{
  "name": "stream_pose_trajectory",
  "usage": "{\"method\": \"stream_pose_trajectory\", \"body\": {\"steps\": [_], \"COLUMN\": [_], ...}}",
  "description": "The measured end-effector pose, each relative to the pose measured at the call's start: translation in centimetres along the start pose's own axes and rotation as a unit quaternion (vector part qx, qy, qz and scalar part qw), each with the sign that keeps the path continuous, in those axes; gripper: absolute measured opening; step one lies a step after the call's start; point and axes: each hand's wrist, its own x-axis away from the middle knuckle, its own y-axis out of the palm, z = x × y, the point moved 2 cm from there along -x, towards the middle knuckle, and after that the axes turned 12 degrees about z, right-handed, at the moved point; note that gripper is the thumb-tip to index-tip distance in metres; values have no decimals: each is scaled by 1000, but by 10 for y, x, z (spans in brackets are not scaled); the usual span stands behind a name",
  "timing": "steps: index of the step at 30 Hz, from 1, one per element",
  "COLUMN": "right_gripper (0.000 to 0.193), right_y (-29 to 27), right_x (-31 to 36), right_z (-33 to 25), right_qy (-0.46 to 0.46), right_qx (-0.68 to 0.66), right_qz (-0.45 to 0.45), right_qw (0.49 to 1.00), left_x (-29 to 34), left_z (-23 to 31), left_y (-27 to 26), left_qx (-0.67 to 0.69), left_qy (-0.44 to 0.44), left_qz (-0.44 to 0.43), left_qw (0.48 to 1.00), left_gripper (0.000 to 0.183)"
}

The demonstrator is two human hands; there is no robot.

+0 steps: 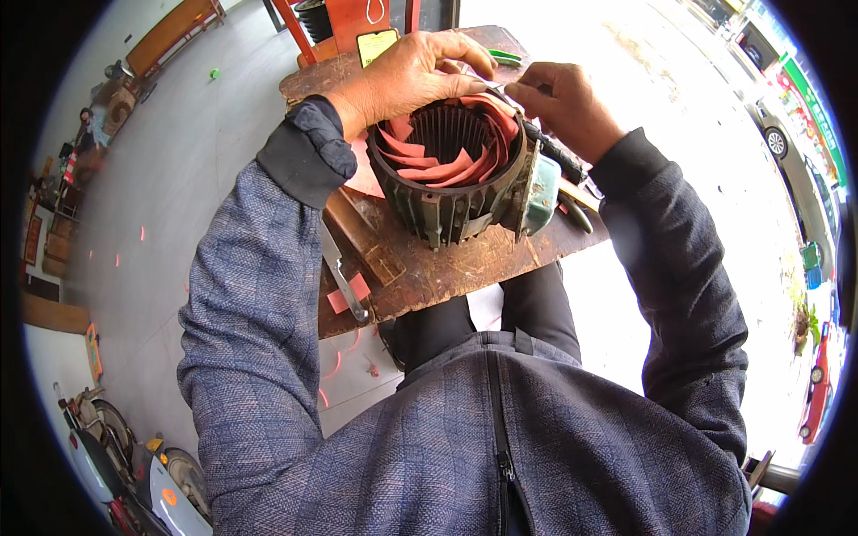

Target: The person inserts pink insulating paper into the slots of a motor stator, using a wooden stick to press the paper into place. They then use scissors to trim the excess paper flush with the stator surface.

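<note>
A finned grey-green motor stator housing (447, 210) stands upright on a worn wooden workbench (447, 268). Red insulation paper strips (438, 165) line the slots inside its bore. My left hand (411, 76) rests over the far rim of the housing, fingers pressing a red strip at the top edge. My right hand (567, 103) is at the right rim, pinching the end of a red paper strip (500, 98) between thumb and fingers. A dark tool handle (559, 152) lies beneath my right wrist.
A metal wrench (344, 281) and red paper scraps (349, 290) lie at the bench's left edge. Pliers (572, 210) lie at the right. A yellow card (375, 43) sits at the back. Motorbikes (125, 464) stand lower left; parked cars (818, 393) at right.
</note>
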Motion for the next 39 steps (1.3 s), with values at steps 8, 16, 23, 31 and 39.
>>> {"method": "stream_pose_trajectory", "body": {"steps": [8,16,23,31,39], "right_gripper": [24,20,22,27,48], "right_y": [9,16,13,2,28], "right_x": [5,18,19,8,112], "right_z": [-12,-11,-15,-8,13], "right_qy": [-139,-156,-141,-22,20], "right_qx": [87,89,123,97,-31], "right_qz": [14,50,25,-60,219], "right_qw": [986,982,982,993,975], "left_x": [-9,-11,-14,-4,38], "left_z": [5,7,5,-5,-47], "left_y": [10,21,17,0,-47], "left_qx": [-140,-145,-98,-205,110], "left_qy": [127,142,116,210,-144], "left_qz": [-40,-74,-100,21,57], "left_qw": [981,976,983,956,982], "left_gripper": [11,8,8,19,63]}}
